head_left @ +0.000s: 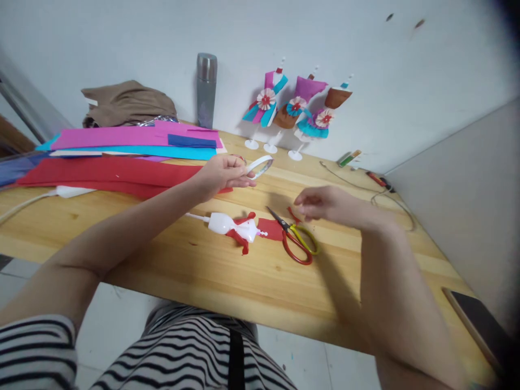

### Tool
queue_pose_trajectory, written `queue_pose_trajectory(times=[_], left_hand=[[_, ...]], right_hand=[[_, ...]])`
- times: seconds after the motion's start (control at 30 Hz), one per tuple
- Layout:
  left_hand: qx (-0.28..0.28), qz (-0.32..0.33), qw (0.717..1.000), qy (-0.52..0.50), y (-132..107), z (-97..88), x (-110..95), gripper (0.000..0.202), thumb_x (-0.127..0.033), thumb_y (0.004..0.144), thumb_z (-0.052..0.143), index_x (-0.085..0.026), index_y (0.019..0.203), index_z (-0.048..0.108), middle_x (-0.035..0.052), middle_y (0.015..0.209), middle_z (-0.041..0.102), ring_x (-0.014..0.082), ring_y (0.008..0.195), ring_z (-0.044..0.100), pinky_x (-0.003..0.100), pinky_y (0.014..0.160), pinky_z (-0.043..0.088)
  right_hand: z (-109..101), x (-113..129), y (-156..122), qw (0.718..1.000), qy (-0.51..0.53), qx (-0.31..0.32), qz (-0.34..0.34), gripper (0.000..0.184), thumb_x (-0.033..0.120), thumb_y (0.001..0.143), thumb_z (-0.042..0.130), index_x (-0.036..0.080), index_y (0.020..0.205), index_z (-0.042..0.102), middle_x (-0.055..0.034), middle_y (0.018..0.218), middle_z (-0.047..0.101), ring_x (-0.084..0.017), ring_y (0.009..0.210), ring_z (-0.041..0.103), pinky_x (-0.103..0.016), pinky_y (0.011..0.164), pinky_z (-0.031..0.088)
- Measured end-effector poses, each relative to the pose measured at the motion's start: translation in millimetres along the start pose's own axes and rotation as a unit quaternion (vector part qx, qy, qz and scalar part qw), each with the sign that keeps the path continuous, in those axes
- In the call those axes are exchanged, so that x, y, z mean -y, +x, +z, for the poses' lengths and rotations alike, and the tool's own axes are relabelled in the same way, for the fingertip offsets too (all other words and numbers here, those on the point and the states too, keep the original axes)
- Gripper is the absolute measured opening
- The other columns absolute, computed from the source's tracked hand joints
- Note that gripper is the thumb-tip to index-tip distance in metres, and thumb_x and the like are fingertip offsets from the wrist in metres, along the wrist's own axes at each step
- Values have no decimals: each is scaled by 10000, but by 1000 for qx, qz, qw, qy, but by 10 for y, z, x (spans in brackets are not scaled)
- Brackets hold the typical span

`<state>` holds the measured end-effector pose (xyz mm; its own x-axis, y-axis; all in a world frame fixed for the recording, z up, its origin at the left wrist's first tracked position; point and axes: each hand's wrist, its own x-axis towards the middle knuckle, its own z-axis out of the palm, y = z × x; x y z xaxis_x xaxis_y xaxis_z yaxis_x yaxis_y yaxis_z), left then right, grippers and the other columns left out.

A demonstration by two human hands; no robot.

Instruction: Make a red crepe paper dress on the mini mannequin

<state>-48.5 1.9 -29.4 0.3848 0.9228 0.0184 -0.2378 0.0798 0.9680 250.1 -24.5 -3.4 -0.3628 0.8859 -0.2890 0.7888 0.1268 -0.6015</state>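
Note:
My left hand (227,174) grips a roll of white tape (260,166) by its side, above the table. My right hand (325,205) is raised to the right of it, thumb and fingers drawn together; whether anything small is between them I cannot make out. A narrow red scrap (293,214) lies just below those fingertips. Between and below the hands, a small white dress-form mannequin (222,223) rests on its side with red strips (245,246) around its middle. Scissors (298,238) with red and yellow handles lie partly over a red piece (268,228) beside the mannequin's neck end.
Three dressed mannequins (296,105) stand by the wall near a grey flask (206,92). Pink, blue and red sheets (101,172) cover the left, with brown cloth (130,103) behind. A cable (349,181) runs at the back right; a phone (473,319) lies near the right edge.

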Motion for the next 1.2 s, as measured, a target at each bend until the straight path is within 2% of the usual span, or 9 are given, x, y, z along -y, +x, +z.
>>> queue_pose_trajectory(times=[0.07, 0.2, 0.27, 0.37, 0.53, 0.67, 0.77, 0.93, 1.2], left_hand=[[-39, -21, 999, -12, 54, 102, -42, 197, -103, 894, 643, -106, 699, 619, 106, 875, 749, 169, 757, 758, 362, 946, 588], [-69, -32, 996, -51, 117, 342, -135, 248, -25, 942, 535, -64, 704, 593, 85, 780, 706, 134, 696, 741, 380, 1008, 550], [-58, -27, 996, -66, 119, 434, -158, 257, -10, 949, 516, -56, 702, 571, 80, 791, 697, 122, 696, 736, 382, 1021, 540], [-30, -32, 997, -69, 96, 501, -139, 228, 4, 949, 512, -43, 735, 571, 78, 817, 698, 106, 701, 727, 386, 1028, 532], [2, -46, 997, -55, 72, 463, 8, 174, -14, 934, 556, -52, 779, 625, 61, 776, 706, 118, 738, 735, 376, 1018, 540], [39, -49, 996, -57, 96, 423, 151, 203, -73, 912, 627, -102, 711, 623, 53, 753, 715, 139, 783, 744, 403, 1035, 535], [52, -55, 995, -60, 102, 440, 211, 207, -71, 894, 650, -106, 691, 627, 48, 736, 713, 135, 777, 742, 403, 1040, 530], [35, -75, 995, -50, 84, 502, 235, 202, -45, 909, 609, -92, 714, 631, 51, 736, 720, 111, 766, 732, 375, 1027, 531], [52, -79, 995, -31, 17, 533, 252, 160, -74, 877, 647, -98, 722, 613, 37, 759, 700, 97, 802, 708, 328, 1002, 511]], right_hand=[[216, -71, -84, 990, -129, 13, 57, 122, 327, 724, 701, 245, 800, 649, -60, 755, 718, -241, 664, 664, -352, 602, 483], [646, -217, -240, 986, -150, -51, 61, 243, 199, 662, 663, 263, 890, 610, -55, 780, 703, -248, 683, 665, -351, 605, 483], [732, -286, -318, 990, -99, -73, 67, 309, 218, 677, 636, 263, 979, 582, -11, 693, 658, -220, 604, 621, -340, 574, 463], [699, -381, -443, 993, 61, -82, 61, 386, 345, 718, 653, 264, 1069, 516, 35, 649, 594, -179, 550, 548, -309, 528, 425], [613, -526, -636, 952, 277, -132, 22, 569, 500, 729, 734, 323, 1207, 482, -14, 819, 586, -211, 696, 594, -368, 635, 493], [699, -499, -650, 929, 352, -101, -62, 719, 799, 643, 651, 358, 1196, 525, -84, 985, 594, -311, 907, 640, -473, 756, 534], [778, -315, -573, 921, 378, -59, -69, 800, 942, 566, 535, 318, 1066, 561, -117, 1047, 619, -334, 928, 648, -469, 710, 539], [843, 0, -441, 865, 493, 58, -80, 710, 824, 708, 591, 254, 1130, 581, -129, 985, 663, -302, 893, 678, -403, 682, 537], [817, 45, -304, 827, 548, 76, -97, 715, 812, 743, 586, 210, 1128, 622, -128, 929, 691, -285, 843, 677, -421, 696, 557]])
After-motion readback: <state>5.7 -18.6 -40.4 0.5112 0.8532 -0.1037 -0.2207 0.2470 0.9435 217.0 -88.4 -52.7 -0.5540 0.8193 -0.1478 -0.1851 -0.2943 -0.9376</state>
